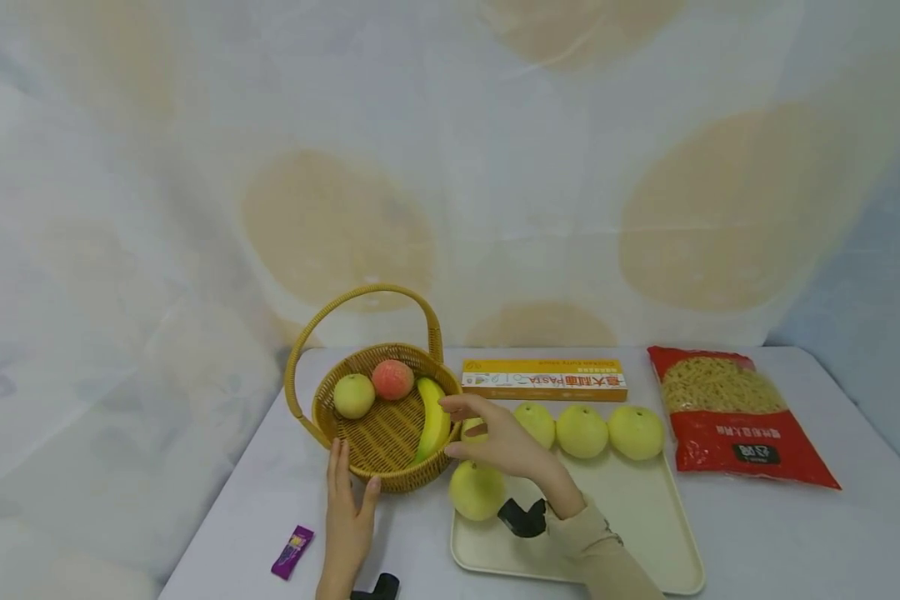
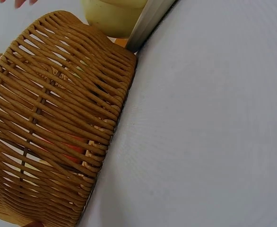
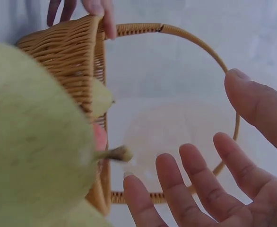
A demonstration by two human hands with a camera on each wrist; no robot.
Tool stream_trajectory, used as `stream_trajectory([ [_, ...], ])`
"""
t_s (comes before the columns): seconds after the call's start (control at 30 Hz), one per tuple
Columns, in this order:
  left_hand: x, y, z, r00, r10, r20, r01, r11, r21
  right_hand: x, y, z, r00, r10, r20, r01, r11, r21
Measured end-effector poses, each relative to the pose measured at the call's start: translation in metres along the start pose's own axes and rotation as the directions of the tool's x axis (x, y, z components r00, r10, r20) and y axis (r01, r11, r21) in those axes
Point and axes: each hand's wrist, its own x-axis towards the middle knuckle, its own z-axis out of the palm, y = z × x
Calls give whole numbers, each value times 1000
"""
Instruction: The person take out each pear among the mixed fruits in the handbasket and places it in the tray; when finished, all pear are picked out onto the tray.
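The wicker basket (image 1: 386, 479) holds a yellow-green fruit (image 1: 354, 397), a reddish peach (image 1: 393, 379) and a banana (image 1: 433, 417). Its tall handle (image 1: 378, 288) stands up. My left hand (image 1: 348, 521) is at the front left rim with fingers extended; in the right wrist view, its fingertips (image 3: 109, 21) reach over the rim. My right hand (image 1: 498, 442), empty with parted fingers, is above the right rim and the nearest pears. One pear (image 1: 477, 492) is just below that hand, its stem showing large in the right wrist view.
A cream tray (image 1: 622, 525) bears several pears, a row of them (image 1: 582, 432) along its back edge. Behind it lies a pasta box (image 1: 544, 380). A red bag of pasta (image 1: 750, 425) is at the right, and a small purple packet (image 1: 292, 552) lies front left.
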Motion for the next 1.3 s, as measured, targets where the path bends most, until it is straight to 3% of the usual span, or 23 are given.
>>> stream_trajectory([
  [0.5, 0, 1, 2, 1000, -1, 9, 1, 1000, -1, 71, -3, 12, 998, 38, 56, -41, 998, 46],
  [1.0, 0, 3, -1, 1000, -10, 1, 10, 1000, 16, 106, 16, 32, 973, 197, 117, -210, 971, 114],
  [1.3, 0, -1, 1, 1000, 11, -7, -11, 1000, 3, 126, 22, 43, 959, 265, 103, -279, 943, 179],
])
